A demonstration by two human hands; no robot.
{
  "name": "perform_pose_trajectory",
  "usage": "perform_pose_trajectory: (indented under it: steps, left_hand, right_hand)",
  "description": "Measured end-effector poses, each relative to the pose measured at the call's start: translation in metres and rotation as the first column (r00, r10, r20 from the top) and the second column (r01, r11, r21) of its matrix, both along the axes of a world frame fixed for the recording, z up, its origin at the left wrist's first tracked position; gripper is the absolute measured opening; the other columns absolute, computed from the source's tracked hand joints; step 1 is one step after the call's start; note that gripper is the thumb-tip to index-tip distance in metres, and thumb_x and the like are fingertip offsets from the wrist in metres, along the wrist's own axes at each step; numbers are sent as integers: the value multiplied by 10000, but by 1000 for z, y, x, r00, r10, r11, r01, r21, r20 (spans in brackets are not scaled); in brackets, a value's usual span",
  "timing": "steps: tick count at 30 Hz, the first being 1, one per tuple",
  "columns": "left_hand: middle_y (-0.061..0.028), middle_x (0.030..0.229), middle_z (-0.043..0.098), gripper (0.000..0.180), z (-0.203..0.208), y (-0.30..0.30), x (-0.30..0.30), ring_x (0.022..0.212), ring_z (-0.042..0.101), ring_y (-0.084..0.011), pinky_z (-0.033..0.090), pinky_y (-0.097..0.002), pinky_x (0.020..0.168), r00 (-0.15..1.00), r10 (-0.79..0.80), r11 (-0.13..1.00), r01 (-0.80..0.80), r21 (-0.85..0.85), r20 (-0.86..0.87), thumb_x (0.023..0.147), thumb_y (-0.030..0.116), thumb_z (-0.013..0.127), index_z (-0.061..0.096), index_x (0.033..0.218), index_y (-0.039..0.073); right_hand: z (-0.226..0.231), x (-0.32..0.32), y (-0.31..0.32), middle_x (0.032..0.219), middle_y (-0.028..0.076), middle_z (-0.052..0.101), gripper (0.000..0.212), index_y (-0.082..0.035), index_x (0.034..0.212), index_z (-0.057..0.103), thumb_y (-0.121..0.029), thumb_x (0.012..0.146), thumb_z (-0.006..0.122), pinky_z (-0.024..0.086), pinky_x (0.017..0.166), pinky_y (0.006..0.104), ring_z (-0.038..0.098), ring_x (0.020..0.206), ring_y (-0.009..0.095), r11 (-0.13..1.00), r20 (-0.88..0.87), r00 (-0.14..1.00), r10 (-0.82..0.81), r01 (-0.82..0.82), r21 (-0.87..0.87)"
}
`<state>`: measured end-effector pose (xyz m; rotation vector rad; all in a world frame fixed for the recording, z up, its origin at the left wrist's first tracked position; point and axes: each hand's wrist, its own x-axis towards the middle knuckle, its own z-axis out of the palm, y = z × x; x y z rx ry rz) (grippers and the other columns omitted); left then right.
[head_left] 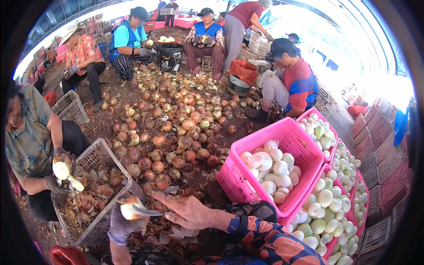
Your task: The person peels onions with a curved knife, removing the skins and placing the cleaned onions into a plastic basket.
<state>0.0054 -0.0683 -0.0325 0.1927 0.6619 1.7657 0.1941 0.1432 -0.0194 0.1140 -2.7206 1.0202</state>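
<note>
A gloved left hand, my left hand (121,227), grips a partly peeled onion (129,208) low in the picture, its white flesh showing. A small knife (149,212) lies with its blade against the onion's right side. The other end of the knife runs into my bare right hand (194,214), which hides the handle. Its index finger stretches toward the onion while the other fingers curl. Just beyond both hands spreads a heap of unpeeled brown onions (179,161). Loose skins (176,234) lie beneath the hands.
A grey crate (126,170) of skins and onions stands left. At right are a pink basket (304,143) of peeled onions and more peeled onions (324,205). Several co-workers sit around the heap; one at left holds a peeled onion (61,170). A black bucket (170,58) stands beyond.
</note>
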Motion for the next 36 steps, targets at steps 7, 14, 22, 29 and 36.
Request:
perform_pose_trajectory:
  steps: [7,14,22,29,36]
  left_hand:
    - [-84,1205,696,887,13,13,24,1096,686,-199,581,-363,969,859,-160,949,-2,-315,-487,593,67,989,507,1338,46]
    - [-60,1213,698,917,-1,11,24,1114,682,-197,564,-373,1004,819,-178,958,18,-286,-546,576,76,1002,514,1352,46]
    - [-8,1225,674,691,5,24,24,1115,639,-134,539,-328,998,854,-177,982,124,-139,-490,716,81,925,560,1303,81]
    - [-35,1265,655,974,2,17,19,1130,629,-152,518,-365,1001,764,-151,986,68,-154,-627,611,180,985,491,1438,36]
    - [-50,1293,636,993,-17,17,18,1183,600,-163,493,-367,1044,768,-195,980,136,-142,-610,627,195,976,465,1464,35]
  right_hand:
    - [-6,5,-17,1099,179,666,801,-68,1645,163,-195,980,592,574,812,466,673,968,377,991,-94,994,46,-34,127]
    - [-20,2,-21,1110,166,655,764,-98,1637,259,-185,967,616,570,764,451,672,928,359,996,-226,974,24,-5,87]
    - [9,-5,2,1230,177,697,561,-95,1458,568,-153,907,652,616,791,416,722,968,341,1000,-121,993,-20,20,-2]
    - [18,-5,-1,1380,181,653,378,-22,1407,593,-69,1031,594,520,1008,383,657,1221,300,805,-79,985,152,-170,-568]
    - [27,1,3,1316,169,688,376,-37,1403,611,-65,1028,591,542,894,346,691,1066,253,873,-20,999,48,-52,-485]
